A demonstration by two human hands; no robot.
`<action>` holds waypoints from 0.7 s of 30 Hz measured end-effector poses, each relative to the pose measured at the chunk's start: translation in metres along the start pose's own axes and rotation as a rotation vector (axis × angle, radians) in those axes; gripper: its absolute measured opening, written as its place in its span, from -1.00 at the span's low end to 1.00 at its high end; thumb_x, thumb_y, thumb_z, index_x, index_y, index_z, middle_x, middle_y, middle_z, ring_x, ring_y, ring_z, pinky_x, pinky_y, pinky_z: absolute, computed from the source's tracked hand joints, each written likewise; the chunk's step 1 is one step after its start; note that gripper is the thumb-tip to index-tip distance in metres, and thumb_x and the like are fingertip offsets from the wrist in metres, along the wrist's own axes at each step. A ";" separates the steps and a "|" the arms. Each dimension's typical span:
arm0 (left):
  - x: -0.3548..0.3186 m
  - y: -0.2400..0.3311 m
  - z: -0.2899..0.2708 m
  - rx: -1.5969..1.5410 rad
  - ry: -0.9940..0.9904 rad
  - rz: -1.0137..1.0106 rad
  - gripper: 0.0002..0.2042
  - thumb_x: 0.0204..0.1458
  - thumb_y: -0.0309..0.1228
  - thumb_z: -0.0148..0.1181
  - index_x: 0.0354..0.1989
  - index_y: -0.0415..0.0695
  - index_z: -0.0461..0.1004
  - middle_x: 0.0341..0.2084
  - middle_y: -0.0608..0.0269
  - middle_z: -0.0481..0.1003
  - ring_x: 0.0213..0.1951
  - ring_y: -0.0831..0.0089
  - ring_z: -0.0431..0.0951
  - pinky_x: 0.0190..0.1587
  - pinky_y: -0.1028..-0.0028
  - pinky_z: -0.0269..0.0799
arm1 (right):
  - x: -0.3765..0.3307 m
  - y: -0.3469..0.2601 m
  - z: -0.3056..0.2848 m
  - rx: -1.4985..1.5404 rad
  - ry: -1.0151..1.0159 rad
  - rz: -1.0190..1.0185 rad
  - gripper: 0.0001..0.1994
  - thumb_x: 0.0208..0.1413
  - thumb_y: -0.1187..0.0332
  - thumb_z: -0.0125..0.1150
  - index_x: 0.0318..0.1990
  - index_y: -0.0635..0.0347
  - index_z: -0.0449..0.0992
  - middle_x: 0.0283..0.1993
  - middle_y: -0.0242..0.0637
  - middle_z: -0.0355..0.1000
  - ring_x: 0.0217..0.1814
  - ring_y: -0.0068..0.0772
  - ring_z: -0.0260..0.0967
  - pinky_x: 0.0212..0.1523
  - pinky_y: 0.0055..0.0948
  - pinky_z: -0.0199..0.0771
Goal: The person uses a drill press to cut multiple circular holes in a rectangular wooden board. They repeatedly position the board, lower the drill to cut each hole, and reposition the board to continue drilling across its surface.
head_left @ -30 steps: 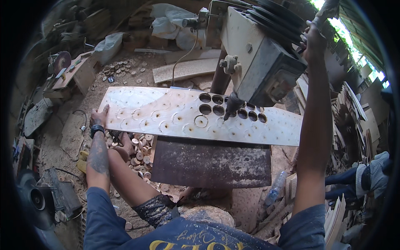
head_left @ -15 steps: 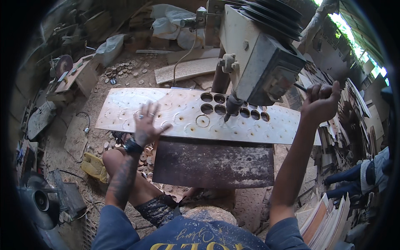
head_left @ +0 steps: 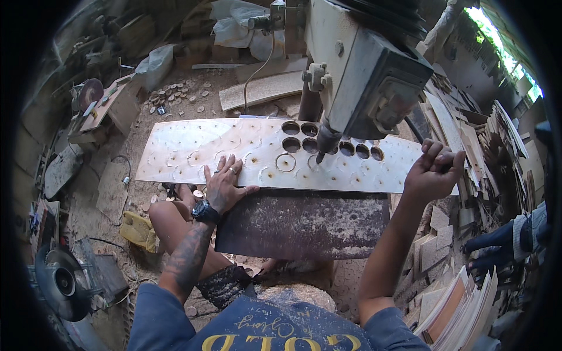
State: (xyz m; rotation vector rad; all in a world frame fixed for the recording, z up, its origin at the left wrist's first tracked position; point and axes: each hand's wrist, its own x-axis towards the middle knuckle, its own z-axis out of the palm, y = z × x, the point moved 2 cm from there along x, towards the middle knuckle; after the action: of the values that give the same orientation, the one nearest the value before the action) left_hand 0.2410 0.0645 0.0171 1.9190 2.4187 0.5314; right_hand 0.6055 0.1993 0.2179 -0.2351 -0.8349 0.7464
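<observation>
A long pale plywood board lies across a dark bench top. It carries several round cut-out holes, shallow ring marks and small burnt pilot holes. My left hand rests on the board's near edge, fingers spread, left of the ring-cut circle. Over the board stands a drill press; its chuck points a dark bit at the wood beside the holes. Whether the tip touches cannot be told. My right hand is closed at the end of the drill press lever, right of the machine head.
Wooden discs lie scattered on the dusty floor. Stacked board offcuts stand at the right. A yellow block lies beside my leg, with a round-housed machine at lower left. A loose plank sits behind the press.
My left hand has come down onto the board from a blurred, raised position and shifted right. My right hand has moved downward with the lever.
</observation>
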 end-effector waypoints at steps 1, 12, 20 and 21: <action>0.001 0.000 0.000 0.007 -0.001 -0.002 -0.11 -0.17 0.32 0.26 0.25 -0.10 0.36 0.33 -0.06 0.23 0.41 0.01 0.10 0.28 -0.40 -0.23 | -0.002 0.001 -0.002 0.013 0.023 0.007 -0.51 0.37 0.17 -0.10 -0.68 0.03 0.13 -0.71 -0.47 -0.11 -0.65 -0.49 -0.10 -0.35 -0.27 0.23; -0.001 0.001 -0.001 -0.012 0.003 -0.028 -0.10 -0.20 0.32 0.29 0.25 -0.08 0.36 0.34 -0.02 0.23 0.43 0.06 0.06 0.31 -0.36 -0.25 | -0.016 0.008 -0.010 0.086 -0.014 0.002 -0.51 0.39 0.16 -0.21 -0.67 0.02 0.09 -0.71 -0.48 -0.09 -0.59 -0.50 -0.11 -0.22 -0.24 0.19; -0.004 0.001 0.001 -0.064 0.057 -0.046 -0.07 -0.24 0.29 0.36 0.24 -0.12 0.31 0.33 -0.01 0.25 0.44 0.07 0.05 0.35 -0.28 -0.30 | -0.023 0.009 -0.010 0.062 -0.011 -0.017 -0.50 0.41 0.14 -0.26 -0.68 0.00 0.08 -0.75 -0.46 -0.12 -0.63 -0.50 -0.18 -0.23 -0.27 0.18; -0.004 0.001 0.001 -0.063 0.059 -0.048 -0.08 -0.23 0.29 0.36 0.23 -0.12 0.31 0.33 0.00 0.25 0.44 0.08 0.05 0.35 -0.27 -0.30 | -0.023 0.009 -0.009 0.062 -0.006 -0.019 -0.50 0.40 0.13 -0.26 -0.68 0.00 0.08 -0.75 -0.46 -0.12 -0.63 -0.50 -0.17 -0.23 -0.27 0.19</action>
State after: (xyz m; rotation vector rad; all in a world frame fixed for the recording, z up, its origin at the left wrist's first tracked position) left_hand 0.2433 0.0615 0.0154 1.8420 2.4446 0.6622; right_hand 0.5977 0.1907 0.1938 -0.1696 -0.8174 0.7545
